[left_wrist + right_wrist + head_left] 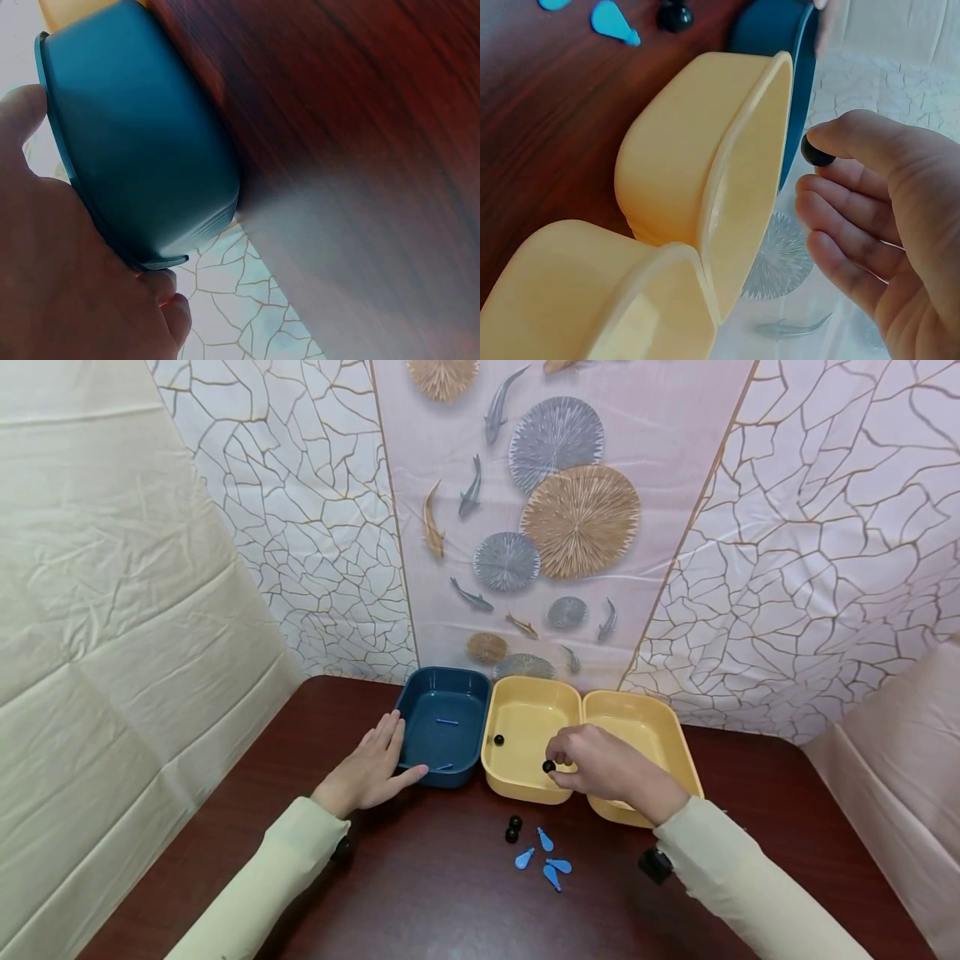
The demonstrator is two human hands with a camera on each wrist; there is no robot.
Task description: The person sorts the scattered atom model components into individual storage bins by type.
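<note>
Between thumb and fingers, my right hand [603,767] pinches a small black ball [818,152] above the middle yellow bin [525,789]. Inside that bin lies another black ball [498,740]. My left hand [371,768] rests on the rim of the dark blue bin [444,777], fingers straight along its left side and thumb at the front edge. In the left wrist view the thumb and fingertips touch the rim of this blue bin [142,135]. Two thin blue sticks [447,722] lie in it.
A second yellow bin [678,735] stands at the right end of the row, partly behind my right forearm. In front of the bins, two black balls [513,829] and several light blue drop-shaped pieces [552,877] lie on the dark wooden table [420,893]. Patterned cloth [330,527] hangs behind.
</note>
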